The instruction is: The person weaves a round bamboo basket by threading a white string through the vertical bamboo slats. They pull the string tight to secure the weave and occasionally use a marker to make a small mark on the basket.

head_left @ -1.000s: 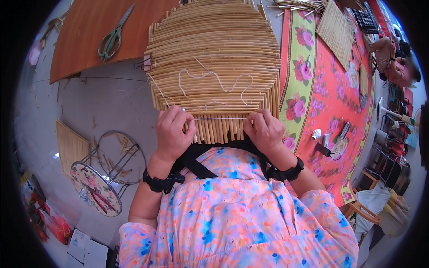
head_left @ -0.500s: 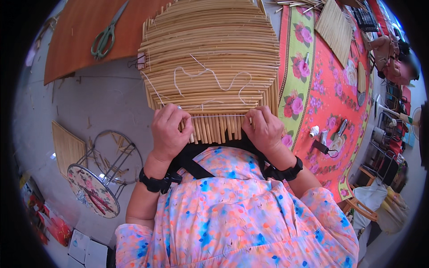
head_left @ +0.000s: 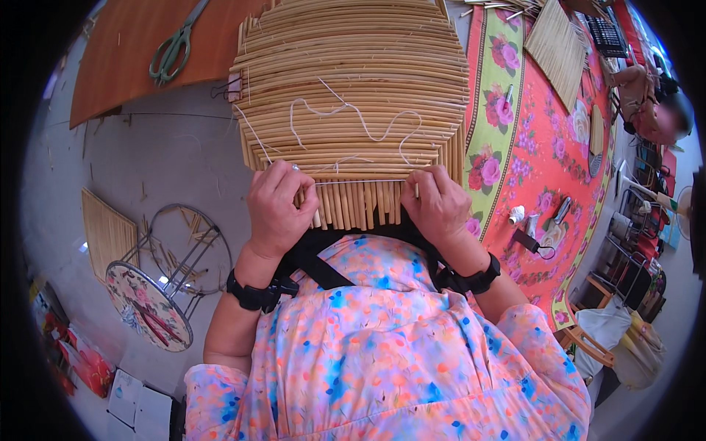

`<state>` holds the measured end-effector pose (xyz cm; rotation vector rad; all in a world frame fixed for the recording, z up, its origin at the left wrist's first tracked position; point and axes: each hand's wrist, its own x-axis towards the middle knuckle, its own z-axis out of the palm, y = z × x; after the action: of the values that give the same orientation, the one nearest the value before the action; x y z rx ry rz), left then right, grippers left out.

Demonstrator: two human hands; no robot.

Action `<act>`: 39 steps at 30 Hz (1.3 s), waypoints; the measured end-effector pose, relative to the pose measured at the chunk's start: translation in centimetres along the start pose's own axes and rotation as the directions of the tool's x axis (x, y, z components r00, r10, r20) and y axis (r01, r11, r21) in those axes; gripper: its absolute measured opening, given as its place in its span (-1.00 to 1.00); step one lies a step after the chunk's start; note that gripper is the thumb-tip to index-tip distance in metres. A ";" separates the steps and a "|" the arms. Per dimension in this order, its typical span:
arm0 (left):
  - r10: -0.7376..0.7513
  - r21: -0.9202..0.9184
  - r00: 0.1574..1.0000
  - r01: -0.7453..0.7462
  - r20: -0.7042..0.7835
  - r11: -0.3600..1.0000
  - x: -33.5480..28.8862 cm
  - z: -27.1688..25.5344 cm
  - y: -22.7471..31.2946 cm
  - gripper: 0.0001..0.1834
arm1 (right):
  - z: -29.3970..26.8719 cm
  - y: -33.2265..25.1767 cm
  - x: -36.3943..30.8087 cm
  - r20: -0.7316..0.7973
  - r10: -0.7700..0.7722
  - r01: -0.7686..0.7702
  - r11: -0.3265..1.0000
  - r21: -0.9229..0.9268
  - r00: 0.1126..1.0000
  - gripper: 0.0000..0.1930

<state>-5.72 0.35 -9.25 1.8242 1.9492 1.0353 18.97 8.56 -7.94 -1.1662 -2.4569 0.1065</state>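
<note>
The left grip (head_left: pixel 279 201) and right grip (head_left: pixel 438 203) each pinch the taut white thread (head_left: pixel 360 181) running between them, likely light, soft and easily tangled; the stick panel (head_left: pixel 353 88), extending beyond both grips, appears light and stiff, best held by its side edges.

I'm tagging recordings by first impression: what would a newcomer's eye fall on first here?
First, the panel of straw-coloured sticks at top centre, with a white thread stretched straight between the left hand and right hand across the short sticks at its near edge. Then the red floral cloth to its right, and the green-handled scissors on the brown board at upper left.
</note>
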 end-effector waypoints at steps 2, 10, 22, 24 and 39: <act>-0.003 0.001 1.000 0.003 -0.001 1.000 0.0 0.0 0.0 -0.80 | 0.0 0.0 0.0 -0.002 -0.002 0.002 1.000 -0.006 1.000 -0.89; -0.029 -0.001 1.000 0.029 -0.009 1.000 -0.3 -0.1 -0.3 -0.79 | 0.4 0.3 0.0 -0.015 -0.006 0.005 0.999 -0.031 1.000 -0.88; -0.026 -0.004 1.000 0.025 -0.007 1.000 -0.2 0.3 -0.3 -0.78 | -0.9 0.3 0.2 -0.017 -0.010 0.011 0.996 0.092 1.000 -0.83; -0.031 -0.004 0.999 0.031 -0.005 0.999 -0.1 0.2 -0.2 -0.78 | -1.1 0.2 0.2 -0.009 -0.018 0.019 0.995 0.098 1.000 -0.81; -0.036 -0.003 0.999 0.036 -0.035 0.999 -0.2 0.1 -0.3 -0.82 | -0.4 0.2 0.1 0.018 -0.099 0.099 0.995 0.034 0.995 -0.84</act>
<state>-5.82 0.19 -9.58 1.7750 1.9925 1.0649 19.27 8.75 -7.55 -1.0321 -2.5155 0.1296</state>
